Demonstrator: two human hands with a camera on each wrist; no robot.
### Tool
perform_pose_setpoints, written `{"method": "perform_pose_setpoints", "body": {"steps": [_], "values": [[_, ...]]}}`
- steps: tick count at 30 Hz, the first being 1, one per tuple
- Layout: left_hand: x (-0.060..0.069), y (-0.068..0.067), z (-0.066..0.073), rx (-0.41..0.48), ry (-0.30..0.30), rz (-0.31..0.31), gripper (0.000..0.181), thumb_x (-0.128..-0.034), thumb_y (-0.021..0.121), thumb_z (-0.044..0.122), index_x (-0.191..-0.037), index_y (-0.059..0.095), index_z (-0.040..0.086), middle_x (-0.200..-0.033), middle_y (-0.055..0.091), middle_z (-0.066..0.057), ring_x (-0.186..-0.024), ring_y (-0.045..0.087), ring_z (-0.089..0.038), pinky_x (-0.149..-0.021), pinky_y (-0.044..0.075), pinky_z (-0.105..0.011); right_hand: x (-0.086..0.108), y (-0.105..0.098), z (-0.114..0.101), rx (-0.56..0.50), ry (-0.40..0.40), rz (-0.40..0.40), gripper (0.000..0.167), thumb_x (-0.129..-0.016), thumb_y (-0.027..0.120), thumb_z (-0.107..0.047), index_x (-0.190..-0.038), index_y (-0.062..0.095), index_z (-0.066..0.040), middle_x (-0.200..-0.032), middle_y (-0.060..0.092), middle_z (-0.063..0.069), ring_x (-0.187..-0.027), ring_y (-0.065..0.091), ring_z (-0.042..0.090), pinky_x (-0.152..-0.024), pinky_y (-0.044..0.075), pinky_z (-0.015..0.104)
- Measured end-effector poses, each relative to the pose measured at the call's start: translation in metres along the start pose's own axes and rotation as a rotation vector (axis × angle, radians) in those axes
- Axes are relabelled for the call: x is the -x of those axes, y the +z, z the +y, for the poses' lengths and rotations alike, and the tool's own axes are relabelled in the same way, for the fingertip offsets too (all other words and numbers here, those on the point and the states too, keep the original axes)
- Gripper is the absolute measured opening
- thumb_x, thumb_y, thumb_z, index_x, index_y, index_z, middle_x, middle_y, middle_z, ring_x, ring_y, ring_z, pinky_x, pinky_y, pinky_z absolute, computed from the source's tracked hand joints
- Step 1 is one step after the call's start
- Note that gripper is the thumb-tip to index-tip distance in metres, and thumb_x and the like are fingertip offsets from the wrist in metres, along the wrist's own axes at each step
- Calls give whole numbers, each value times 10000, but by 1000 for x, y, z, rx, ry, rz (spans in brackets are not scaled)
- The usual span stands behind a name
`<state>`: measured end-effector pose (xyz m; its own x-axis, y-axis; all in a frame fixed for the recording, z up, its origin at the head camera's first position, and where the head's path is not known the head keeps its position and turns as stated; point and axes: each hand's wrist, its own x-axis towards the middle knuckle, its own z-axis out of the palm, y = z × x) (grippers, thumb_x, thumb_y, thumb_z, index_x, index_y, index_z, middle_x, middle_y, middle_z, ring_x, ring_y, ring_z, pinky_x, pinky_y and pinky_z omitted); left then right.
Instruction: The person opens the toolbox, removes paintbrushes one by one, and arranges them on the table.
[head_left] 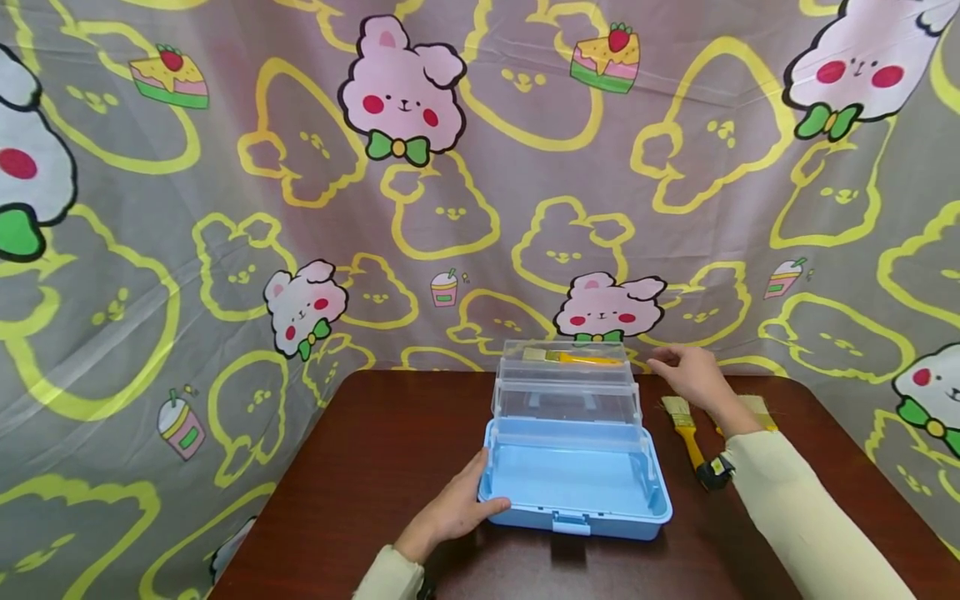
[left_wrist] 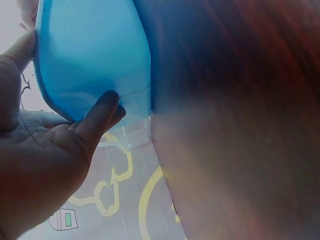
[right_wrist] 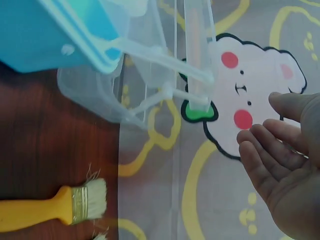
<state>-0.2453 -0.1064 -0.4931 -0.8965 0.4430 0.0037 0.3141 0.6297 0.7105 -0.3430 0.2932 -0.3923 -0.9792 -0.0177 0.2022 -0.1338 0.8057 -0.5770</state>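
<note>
A light blue storage box (head_left: 573,479) with a raised clear tiered lid and trays (head_left: 566,400) stands on the table. My left hand (head_left: 453,500) holds its front left corner, thumb at the front and fingers along the side wall. That side of the blue box (left_wrist: 100,60) shows close up in the left wrist view. A paintbrush with a yellow handle (head_left: 588,360) lies in the top clear tray. Just right of that tray is my right hand (head_left: 693,375), holding nothing. Its fingers are loosely bent and apart from the thumb in the right wrist view.
Right of the box, a yellow-handled paintbrush (head_left: 686,429) lies on the brown table (head_left: 390,450). Another brush (head_left: 756,408) lies partly hidden behind my right forearm. A patterned cloth (head_left: 480,192) hangs along the table's back and sides.
</note>
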Motion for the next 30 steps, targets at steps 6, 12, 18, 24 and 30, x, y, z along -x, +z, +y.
{"method": "perform_pose_setpoints", "body": {"steps": [6, 12, 18, 24, 30], "values": [[0, -2, 1, 2, 16, 6, 907, -891, 645, 404, -1504, 116, -4, -1548, 150, -174, -1388, 211, -279, -1072, 249, -497, -14, 8, -15, -53, 2, -20, 462, -939, 590, -334, -1214, 585, 37, -1145, 597, 245, -960, 583, 359, -776, 512, 464], [0, -1, 0, 17, 4, -1, 906, -891, 642, 411, -1509, 113, 13, -1552, 148, -161, -1386, 218, -277, -1070, 253, -501, -24, 17, -21, -36, -64, -43, 427, -940, 599, -293, -1198, 607, 47, -1121, 627, 229, -952, 610, 344, -745, 522, 444], [2, 0, 1, 17, -14, -6, 905, -889, 640, 421, -1506, 125, 5, -1546, 162, -174, -1384, 227, -286, -1065, 258, -509, -31, 25, -21, -26, -93, -68, 388, -933, 613, -249, -1175, 618, 53, -1099, 638, 214, -958, 608, 344, -740, 521, 432], [3, -1, 1, 10, -23, -9, 897, -891, 633, 430, -1503, 139, 0, -1542, 166, -188, -1384, 225, -289, -1067, 256, -508, -38, 31, -18, -21, -64, -57, 356, -927, 618, -212, -1161, 626, 56, -1083, 642, 209, -933, 613, 326, -740, 514, 427], [3, -1, 2, 9, -14, -4, 898, -891, 637, 421, -1503, 135, -4, -1544, 164, -181, -1384, 225, -287, -1068, 256, -503, -45, 34, -17, -2, -54, -74, 330, -937, 600, -187, -1171, 623, 44, -1097, 640, 201, -980, 598, 334, -788, 500, 452]]}}
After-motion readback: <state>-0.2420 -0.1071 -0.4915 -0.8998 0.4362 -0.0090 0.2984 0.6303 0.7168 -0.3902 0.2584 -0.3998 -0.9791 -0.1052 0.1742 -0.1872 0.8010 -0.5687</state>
